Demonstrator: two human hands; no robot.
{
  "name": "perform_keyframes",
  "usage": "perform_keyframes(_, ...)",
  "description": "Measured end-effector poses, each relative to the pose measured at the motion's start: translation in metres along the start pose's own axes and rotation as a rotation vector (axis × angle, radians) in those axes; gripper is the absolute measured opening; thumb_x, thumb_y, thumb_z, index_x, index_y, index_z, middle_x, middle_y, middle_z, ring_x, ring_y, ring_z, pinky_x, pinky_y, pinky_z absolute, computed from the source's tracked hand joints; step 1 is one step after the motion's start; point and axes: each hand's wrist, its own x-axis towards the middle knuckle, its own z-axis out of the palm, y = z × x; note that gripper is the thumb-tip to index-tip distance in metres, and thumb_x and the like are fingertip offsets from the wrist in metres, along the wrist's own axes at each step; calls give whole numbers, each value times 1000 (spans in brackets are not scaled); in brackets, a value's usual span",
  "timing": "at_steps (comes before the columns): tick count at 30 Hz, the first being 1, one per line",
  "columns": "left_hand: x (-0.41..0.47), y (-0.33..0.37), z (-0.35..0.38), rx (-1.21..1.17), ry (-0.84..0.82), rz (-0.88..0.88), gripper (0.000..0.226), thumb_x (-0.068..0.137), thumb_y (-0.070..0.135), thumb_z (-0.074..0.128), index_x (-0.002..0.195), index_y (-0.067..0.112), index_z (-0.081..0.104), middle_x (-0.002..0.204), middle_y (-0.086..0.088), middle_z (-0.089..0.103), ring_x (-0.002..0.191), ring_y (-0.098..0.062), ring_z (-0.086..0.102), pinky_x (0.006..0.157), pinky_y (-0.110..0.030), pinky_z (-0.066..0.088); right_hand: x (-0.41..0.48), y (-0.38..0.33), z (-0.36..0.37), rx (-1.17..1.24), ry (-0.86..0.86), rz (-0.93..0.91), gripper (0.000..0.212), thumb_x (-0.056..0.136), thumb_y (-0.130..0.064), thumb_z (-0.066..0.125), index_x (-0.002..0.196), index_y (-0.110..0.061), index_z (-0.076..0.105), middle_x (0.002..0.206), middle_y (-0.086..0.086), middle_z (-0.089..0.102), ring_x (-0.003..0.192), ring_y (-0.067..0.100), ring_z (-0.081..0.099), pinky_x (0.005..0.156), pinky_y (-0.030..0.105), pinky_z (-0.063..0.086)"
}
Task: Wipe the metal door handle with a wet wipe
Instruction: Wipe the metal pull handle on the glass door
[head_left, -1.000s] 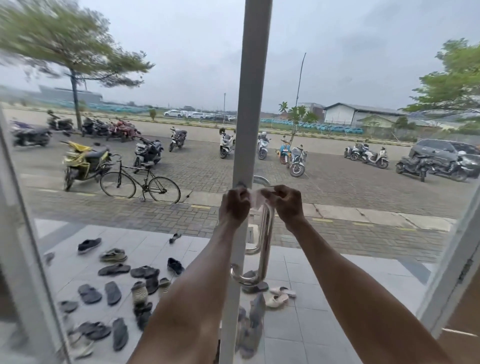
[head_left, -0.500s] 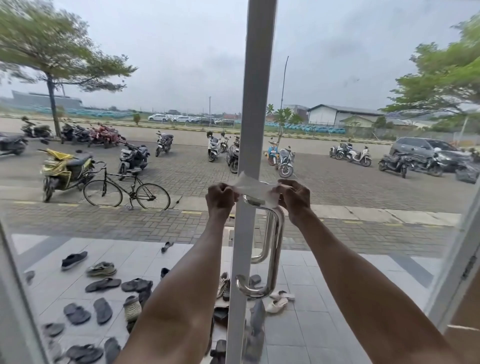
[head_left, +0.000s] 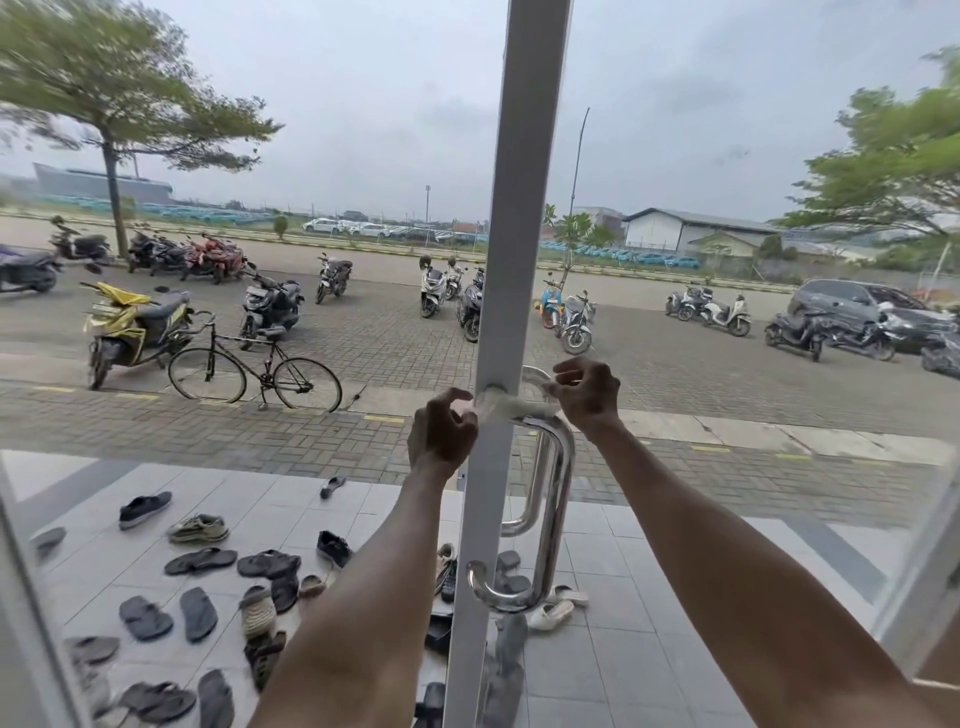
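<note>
A polished metal door handle (head_left: 557, 509), a D-shaped bar, is fixed to the white frame (head_left: 511, 260) of a glass door. A thin white wet wipe (head_left: 506, 406) is stretched across the handle's top bend where it meets the frame. My left hand (head_left: 441, 431) pinches the wipe's left end, just left of the frame. My right hand (head_left: 587, 395) pinches the right end, above and right of the handle's top curve. A second handle shows through the glass behind.
The white frame post runs floor to top in the middle. Glass panes lie on both sides. Outside, several shoes and sandals (head_left: 208, 561) lie on pale tiles. Beyond are a bicycle (head_left: 254, 371), parked scooters and a car (head_left: 872, 312).
The wipe has come down from above the handle onto its top bend, pulled taut between both hands. My left hand dropped slightly; the view shifted a little.
</note>
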Motion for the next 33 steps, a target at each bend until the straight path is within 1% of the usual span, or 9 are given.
perform_keyframes(2,-5,-5,3,91,-56,52,31,77,28,52,101,39,69,61,11,65,73,-16,66,74,-30,54,-1,-2,7,-104,34,2,30,73,-21,86,99,-13,74,97,7,76,92,22,71,85,28,53)
perform_keyframes(5,-7,-6,7,182,-91,70,27,75,34,53,94,38,72,73,11,72,81,-13,69,76,-27,53,-6,-15,20,-224,113,-24,17,78,-34,78,88,-19,75,95,8,76,93,29,71,78,31,53)
perform_keyframes(10,-5,-5,9,190,-123,88,22,74,34,58,89,36,74,72,11,71,82,-14,70,75,-29,55,-10,-34,45,-430,-69,-108,49,73,-61,74,76,-12,74,80,9,74,79,27,72,67,31,53)
perform_keyframes(14,-2,-9,4,311,-20,91,22,69,32,52,73,23,72,74,-2,71,78,-29,69,62,-26,42,-17,-40,56,-475,-154,-209,32,75,-42,77,72,-10,76,70,9,73,70,26,71,58,25,44)
perform_keyframes(16,2,-11,0,347,49,90,23,72,29,52,78,20,73,80,-5,73,81,-32,68,64,-26,40,-22,-38,54,-513,-146,-245,27,78,-32,69,67,-7,72,68,12,71,68,28,70,57,25,46)
perform_keyframes(20,12,-5,-1,348,71,143,26,78,24,50,88,24,74,88,-5,74,85,-31,69,65,-29,45,-29,-25,39,-578,-143,-315,31,76,-37,65,58,-15,55,72,11,69,70,30,67,65,29,47)
perform_keyframes(25,14,2,3,266,-4,165,33,79,16,51,97,32,73,101,8,75,97,-21,68,79,-34,53,-32,-26,38,-648,-131,-373,22,76,-39,69,66,-21,61,74,5,68,77,24,64,87,40,39)
perform_keyframes(28,14,-1,-1,252,-16,157,37,79,13,49,100,33,72,106,11,74,103,-18,67,83,-35,55,-32,-39,54,-666,-115,-395,14,84,-23,63,78,-15,74,81,9,74,85,25,68,94,38,41)
perform_keyframes(33,19,-6,-11,258,-5,151,40,79,9,48,103,30,73,110,9,74,106,-20,67,88,-39,55,-39,-36,64,-696,-123,-481,18,85,-7,57,83,-6,75,84,19,74,88,30,71,79,33,53)
